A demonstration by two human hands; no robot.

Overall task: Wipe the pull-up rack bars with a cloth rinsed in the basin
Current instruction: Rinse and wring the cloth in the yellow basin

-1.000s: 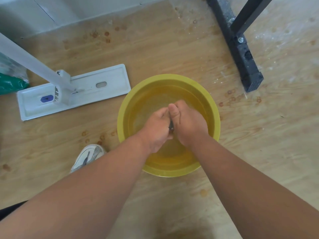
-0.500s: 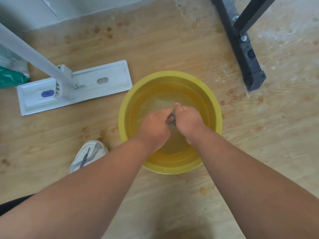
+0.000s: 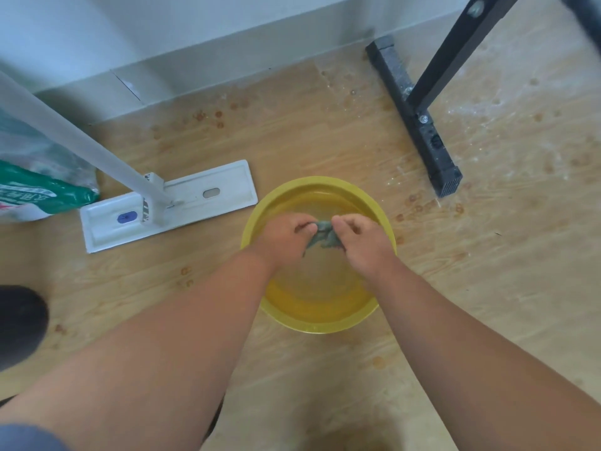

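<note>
A yellow basin (image 3: 383, 219) holding water stands on the wooden floor in the middle of the view. Over it, my left hand (image 3: 283, 239) and my right hand (image 3: 361, 242) each grip an end of a small grey-green cloth (image 3: 323, 237), which bunches between them just above the water. The black base foot of the pull-up rack (image 3: 419, 125) lies on the floor at the upper right, with a slanted black bar (image 3: 455, 50) rising from it.
A white flat mop head (image 3: 201, 196) with its pale handle (image 3: 65, 131) lies left of the basin. A green and white bag (image 3: 35, 193) sits at the far left. A grey wall base (image 3: 227, 60) runs along the back. Water spots mark the floor.
My hands have drawn apart and lifted, exposing the cloth stretched between them. The camera has tilted up, showing more of the wall and rack.
</note>
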